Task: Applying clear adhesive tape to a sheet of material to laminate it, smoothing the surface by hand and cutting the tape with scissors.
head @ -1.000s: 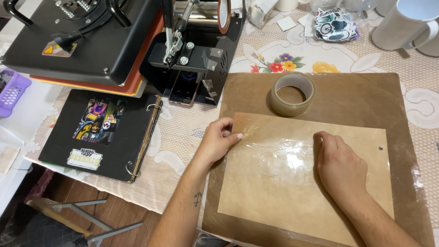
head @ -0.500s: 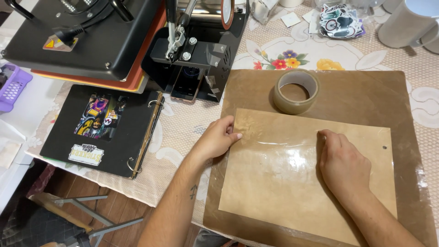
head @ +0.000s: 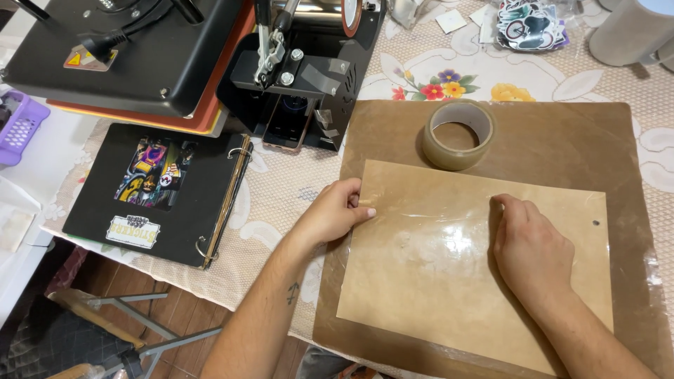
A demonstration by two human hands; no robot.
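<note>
A tan kraft sheet (head: 435,281) lies on a larger brown board (head: 562,140), with a shiny clear film over its middle. My left hand (head: 337,214) rests at the sheet's left edge, fingertips pinching or pressing the film's end. Fingers together and palm down, my right hand (head: 530,249) lies flat on the film right of centre. A roll of clear tape (head: 458,133) stands on the board just beyond the sheet.
A black heat press (head: 175,56) stands at the back left. A black ring-bound album (head: 161,193) with stickers lies at the left. A purple basket (head: 21,126) is at the far left; a sticker pile (head: 530,24) and a grey mug (head: 632,31) at the back right.
Both hands stay on the sheet. My right hand has slid a little to the right across the film; the left hand holds at the left edge.
</note>
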